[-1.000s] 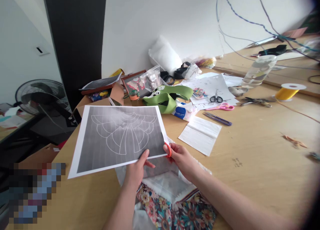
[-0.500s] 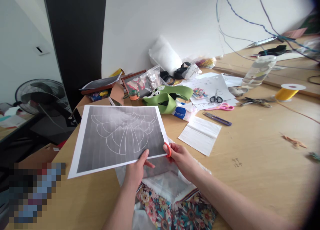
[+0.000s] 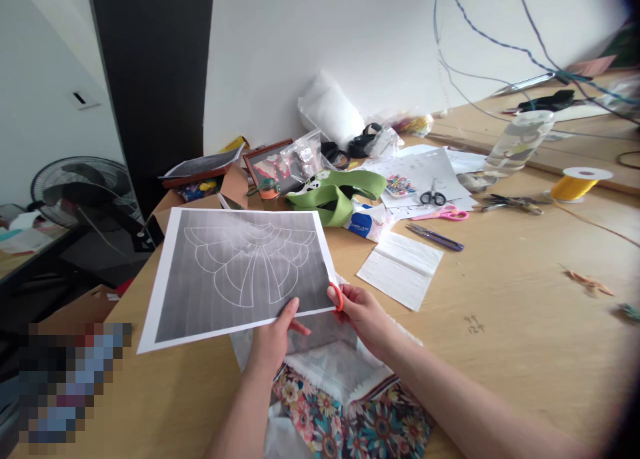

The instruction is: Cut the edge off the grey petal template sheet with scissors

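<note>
A printed sheet of paper (image 3: 200, 299), dark grey with white outlines of a scalloped, collar-like pattern and a white border, is held up above the table. My left hand (image 3: 275, 336) grips its lower edge, thumb on top and fingers beneath. At the sheet's lower right corner, my right hand (image 3: 363, 316) is closed around scissors with orange handles (image 3: 336, 297); their blades are hidden behind the paper. Under both hands lies flower-patterned fabric (image 3: 345, 422) with a frayed white lining and a striped edge.
Green ribbon (image 3: 325, 206), pink scissors (image 3: 445, 212), small black scissors (image 3: 433, 196), thread snips (image 3: 435, 236) and a folded white cloth (image 3: 400, 270) lie beyond the sheet. A yellow thread spool (image 3: 575, 184) and a clear container (image 3: 520, 142) stand at right. A cardboard box (image 3: 233, 186) sits behind.
Almost nothing differs. The sheet has shifted very slightly up and to the right in the picture, with both hands keeping their hold.
</note>
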### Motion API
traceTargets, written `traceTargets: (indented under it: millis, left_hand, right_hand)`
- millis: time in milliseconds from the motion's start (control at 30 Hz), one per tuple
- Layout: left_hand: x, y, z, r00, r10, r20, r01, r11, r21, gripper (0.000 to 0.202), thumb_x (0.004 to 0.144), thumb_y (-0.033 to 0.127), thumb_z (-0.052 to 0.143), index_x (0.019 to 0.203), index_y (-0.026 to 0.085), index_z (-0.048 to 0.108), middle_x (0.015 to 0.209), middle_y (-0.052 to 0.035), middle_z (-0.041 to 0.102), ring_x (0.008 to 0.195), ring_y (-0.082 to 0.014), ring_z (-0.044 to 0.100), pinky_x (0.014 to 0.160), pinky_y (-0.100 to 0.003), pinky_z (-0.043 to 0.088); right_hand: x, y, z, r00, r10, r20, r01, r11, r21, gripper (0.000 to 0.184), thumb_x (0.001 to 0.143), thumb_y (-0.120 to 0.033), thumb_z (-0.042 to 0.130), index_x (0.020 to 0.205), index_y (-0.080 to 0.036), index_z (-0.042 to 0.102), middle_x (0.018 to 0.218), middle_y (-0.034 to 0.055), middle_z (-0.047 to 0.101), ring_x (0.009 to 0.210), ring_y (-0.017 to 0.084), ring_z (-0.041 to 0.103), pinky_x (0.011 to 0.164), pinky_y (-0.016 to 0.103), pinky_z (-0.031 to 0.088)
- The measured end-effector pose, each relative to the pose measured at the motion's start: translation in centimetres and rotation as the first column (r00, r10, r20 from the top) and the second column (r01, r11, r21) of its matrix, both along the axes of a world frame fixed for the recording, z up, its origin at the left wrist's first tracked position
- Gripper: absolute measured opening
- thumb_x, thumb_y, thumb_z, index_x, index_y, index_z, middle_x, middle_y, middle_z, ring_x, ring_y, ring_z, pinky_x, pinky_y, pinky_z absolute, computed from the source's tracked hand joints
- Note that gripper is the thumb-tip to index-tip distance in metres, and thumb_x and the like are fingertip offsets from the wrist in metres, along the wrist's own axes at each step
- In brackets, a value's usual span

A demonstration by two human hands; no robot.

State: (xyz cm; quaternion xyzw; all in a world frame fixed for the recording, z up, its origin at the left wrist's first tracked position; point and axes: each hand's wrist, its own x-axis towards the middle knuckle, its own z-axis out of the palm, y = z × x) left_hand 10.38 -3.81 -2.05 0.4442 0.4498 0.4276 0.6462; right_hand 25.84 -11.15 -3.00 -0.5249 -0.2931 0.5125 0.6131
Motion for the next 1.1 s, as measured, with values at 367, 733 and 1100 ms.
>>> traceTargets:
  millis: [367, 733, 1100]
  left_hand:
    - [0.29, -0.18, 0.35, 1.0, 0.009, 0.012, -0.01, 1.0, 0.015, 0.039, 0.054, 0.033, 0.088, 0.082, 0.015, 0.068, 0.08, -0.0011, 0.065, 0.05, -0.0125, 0.058, 0.041, -0.027, 0.054]
    - [0.33, -0.31, 0.48, 1.0, 0.014, 0.023, -0.015, 1.0, 0.026, 0.041, 0.053, 0.034, 0.089, 0.083, 0.015, 0.068, 0.084, -0.0021, 0.065, 0.054, -0.0135, 0.059, 0.04, -0.027, 0.054]
    - [0.09, -0.12, 0.14, 1.0, -0.005, -0.003, 0.005, 1.0, 0.001, 0.039, 0.054, 0.034, 0.088, 0.08, 0.014, 0.068, 0.082, -0.0015, 0.064, 0.049, -0.0118, 0.058, 0.04, -0.026, 0.054]
  right_hand:
    - [-0.06, 0.01, -0.07, 1.0, -0.003, 0.009, 0.003, 1.0, 0.001, 0.048, 0.077, -0.062, 0.066, 0.064, -0.02, 0.047, 0.054, -0.0055, 0.042, 0.052, 0.01, 0.031, 0.053, 0.028, 0.019]
    - [-0.14, 0.0, -0.04, 1.0, -0.005, -0.015, 0.005, 1.0, -0.002, 0.046, 0.078, -0.06, 0.066, 0.066, -0.02, 0.047, 0.055, -0.0056, 0.041, 0.053, 0.01, 0.031, 0.054, 0.028, 0.02]
    - [0.13, 0.09, -0.43, 1.0, 0.009, -0.023, -0.009, 1.0, 0.027, 0.045, 0.08, -0.057, 0.066, 0.065, -0.019, 0.047, 0.054, -0.0051, 0.044, 0.053, 0.01, 0.032, 0.055, 0.029, 0.019]
